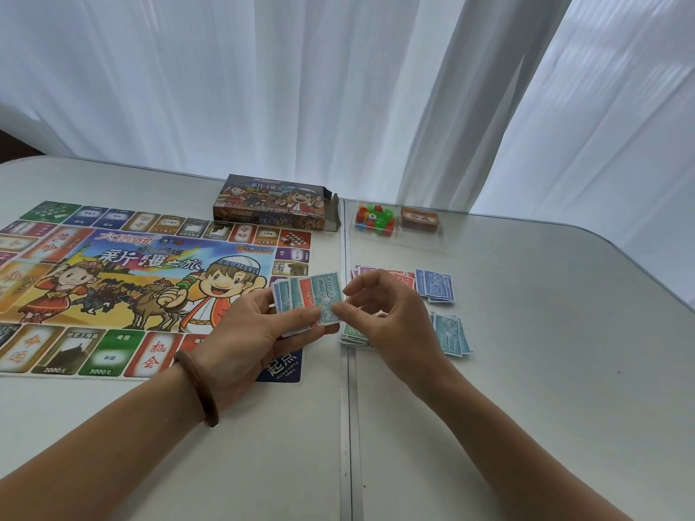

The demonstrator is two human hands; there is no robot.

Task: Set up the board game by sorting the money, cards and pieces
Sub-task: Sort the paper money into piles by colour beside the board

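My left hand [248, 329] holds a fanned stack of play money [297, 298] above the board's right edge. The top note, a teal 1000 note [329, 295], is pinched at its lower corner by my right hand [383, 314]. On the table to the right lie sorted piles of notes: blue [436, 285], red [400, 278], purple [361, 271], teal [453, 334] and green [353, 338], partly hidden by my right hand. The colourful game board [113, 280] lies flat at the left. A clear tray holds coloured plastic pieces [376, 218] and a deck of brown cards [419, 219].
The open game box [272, 204] stands behind the board near the table's far edge. A seam [348, 408] runs down the white table between the board and the money piles. White curtains hang behind. Bare table surface lies at the right and near me.
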